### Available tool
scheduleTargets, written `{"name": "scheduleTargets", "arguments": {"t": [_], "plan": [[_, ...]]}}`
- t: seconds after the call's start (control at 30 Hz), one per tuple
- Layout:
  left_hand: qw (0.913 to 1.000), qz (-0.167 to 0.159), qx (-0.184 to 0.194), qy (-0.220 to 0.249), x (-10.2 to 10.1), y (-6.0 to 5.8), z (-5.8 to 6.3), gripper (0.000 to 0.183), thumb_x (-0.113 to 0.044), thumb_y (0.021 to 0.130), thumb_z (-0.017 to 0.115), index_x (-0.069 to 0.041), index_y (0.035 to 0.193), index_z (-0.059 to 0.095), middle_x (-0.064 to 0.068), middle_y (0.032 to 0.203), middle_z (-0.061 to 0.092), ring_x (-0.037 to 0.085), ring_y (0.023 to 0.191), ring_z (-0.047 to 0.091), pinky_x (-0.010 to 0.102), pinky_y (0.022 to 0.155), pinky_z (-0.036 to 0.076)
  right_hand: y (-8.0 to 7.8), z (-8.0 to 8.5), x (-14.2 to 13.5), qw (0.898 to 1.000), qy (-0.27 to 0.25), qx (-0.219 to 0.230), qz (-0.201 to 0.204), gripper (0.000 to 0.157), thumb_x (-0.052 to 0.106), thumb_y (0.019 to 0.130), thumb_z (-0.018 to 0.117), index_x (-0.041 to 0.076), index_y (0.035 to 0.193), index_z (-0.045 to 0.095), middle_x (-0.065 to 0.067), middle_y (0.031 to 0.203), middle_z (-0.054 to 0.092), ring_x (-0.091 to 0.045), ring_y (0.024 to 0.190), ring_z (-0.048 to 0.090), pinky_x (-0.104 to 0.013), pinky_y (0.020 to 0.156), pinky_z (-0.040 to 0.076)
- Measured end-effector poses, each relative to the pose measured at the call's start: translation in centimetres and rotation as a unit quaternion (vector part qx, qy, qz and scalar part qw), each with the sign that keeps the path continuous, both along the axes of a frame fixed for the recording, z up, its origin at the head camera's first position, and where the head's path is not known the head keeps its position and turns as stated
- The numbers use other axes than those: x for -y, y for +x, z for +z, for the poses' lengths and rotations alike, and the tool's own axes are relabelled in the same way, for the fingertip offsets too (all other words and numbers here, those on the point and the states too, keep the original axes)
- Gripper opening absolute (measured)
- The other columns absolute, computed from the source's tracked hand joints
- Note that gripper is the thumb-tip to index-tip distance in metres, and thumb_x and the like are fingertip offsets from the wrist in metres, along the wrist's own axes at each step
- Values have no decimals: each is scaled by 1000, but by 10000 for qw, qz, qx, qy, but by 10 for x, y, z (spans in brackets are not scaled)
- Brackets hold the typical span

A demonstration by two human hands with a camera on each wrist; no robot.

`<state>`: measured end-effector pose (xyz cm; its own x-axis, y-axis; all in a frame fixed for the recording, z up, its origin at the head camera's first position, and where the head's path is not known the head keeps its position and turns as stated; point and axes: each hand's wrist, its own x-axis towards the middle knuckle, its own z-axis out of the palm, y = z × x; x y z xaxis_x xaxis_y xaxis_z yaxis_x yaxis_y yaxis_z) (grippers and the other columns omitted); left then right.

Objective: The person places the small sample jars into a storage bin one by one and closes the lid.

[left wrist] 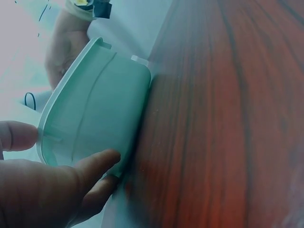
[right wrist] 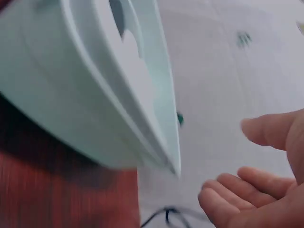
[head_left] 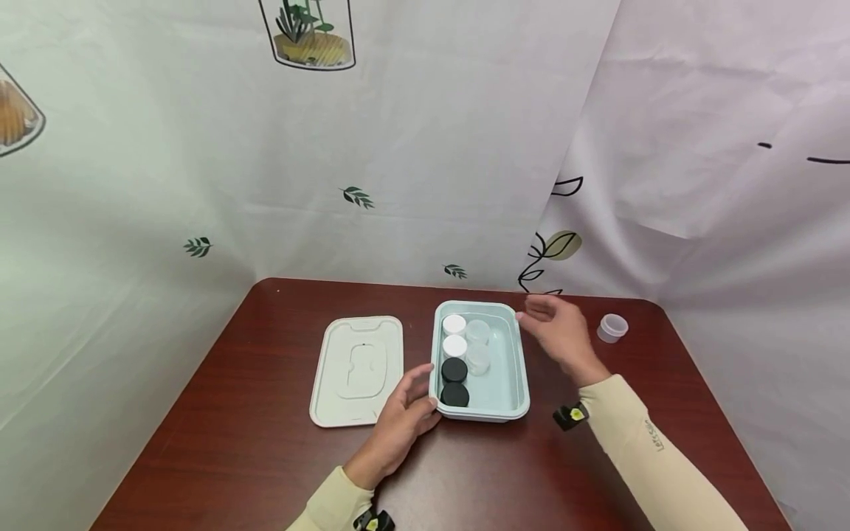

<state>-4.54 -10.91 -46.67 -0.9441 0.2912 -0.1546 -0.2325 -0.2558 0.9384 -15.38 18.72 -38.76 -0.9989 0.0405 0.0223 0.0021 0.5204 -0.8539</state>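
A pale blue plastic container [head_left: 511,361] stands on the table. Down its left side sit small round jars: two with white lids [head_left: 454,346], two translucent ones [head_left: 477,358] and two with black lids [head_left: 454,394]. My left hand [head_left: 401,420] touches the container's front left corner. In the left wrist view its fairly straight fingers [left wrist: 97,164] lie against the outer wall, with another digit at the rim. Beside the back right corner, my right hand [head_left: 561,335] is held with loosely bent fingers. The right wrist view shows nothing in that hand, and a gap separates it from the container.
A flat off-white lid [head_left: 325,383] lies left of the container, close to my left hand. One small translucent jar [head_left: 612,328] stands at the back right of the brown table [head_left: 219,435]. Printed white cloth [head_left: 425,147] hangs behind the table and along its sides.
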Motion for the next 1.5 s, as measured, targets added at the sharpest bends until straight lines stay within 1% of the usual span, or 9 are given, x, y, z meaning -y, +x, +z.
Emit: {"name": "scheduleTargets", "arguments": {"t": [0.2,0.37,0.47,0.53,0.73,0.93,1.13,1.27,1.5], "plan": [[9999,102,37,-32,2,0,-1,61,-9,105,57,-13,162,35,28,158,43,25,130,61,45,107,52,-8,-3,-47,9917,-629,142,-1114,60,39,99,74,6,148,61,-15,147,65,-21,128,66,-20,96,54],[9999,119,76,-84,1,-1,-2,62,-12,104,64,-14,161,37,28,157,45,24,129,63,40,105,53,-15,-8,-91,9778,-754,319,-1928,64,41,97,76,10,150,59,-8,145,67,4,104,63,-12,84,50],[9998,115,72,-131,-1,-2,-3,63,-10,103,65,-13,160,38,28,158,45,23,128,63,37,103,54,-18,-12,-117,9677,-848,452,-2332,65,40,96,77,12,151,59,0,139,69,9,97,61,-10,81,49],[9998,114,69,-156,-1,-2,-3,63,-9,103,65,-13,160,38,28,158,45,23,128,62,37,103,54,-20,-16,-131,9627,-881,543,-2499,67,41,95,77,13,152,58,3,141,68,7,101,62,-10,83,49],[9996,134,39,-227,-1,-1,-2,62,-8,103,63,-13,159,39,28,157,46,25,129,62,40,104,54,-22,-36,-154,9602,-708,683,-2615,71,42,97,75,11,156,53,-12,158,56,-8,126,63,-15,92,52],[9996,113,36,-250,-2,-1,0,62,-7,103,63,-13,159,39,29,156,46,25,128,63,41,105,54,-23,-61,-159,9576,-580,877,-2682,73,45,96,75,11,157,53,-14,157,56,-7,115,63,-9,74,47],[9997,140,50,-180,-3,-3,0,62,-7,103,63,-12,159,39,29,155,46,25,127,63,35,101,55,-22,-76,-153,9642,-639,893,-2413,77,46,98,72,11,160,47,-20,158,53,-22,119,63,-13,70,48],[9998,143,60,-160,-3,-3,1,62,-6,102,63,-12,159,39,30,155,45,25,127,63,34,100,55,-20,-83,-149,9660,-692,949,-2303,77,43,99,72,12,163,42,-23,159,51,-21,117,61,-12,67,48],[9998,126,72,-153,-3,-3,1,61,-6,103,63,-12,159,39,29,156,45,25,127,63,34,100,55,-20,-85,-144,9658,-893,874,-2272,77,38,99,72,8,163,41,-24,160,49,-32,133,57,-10,70,48]]}}
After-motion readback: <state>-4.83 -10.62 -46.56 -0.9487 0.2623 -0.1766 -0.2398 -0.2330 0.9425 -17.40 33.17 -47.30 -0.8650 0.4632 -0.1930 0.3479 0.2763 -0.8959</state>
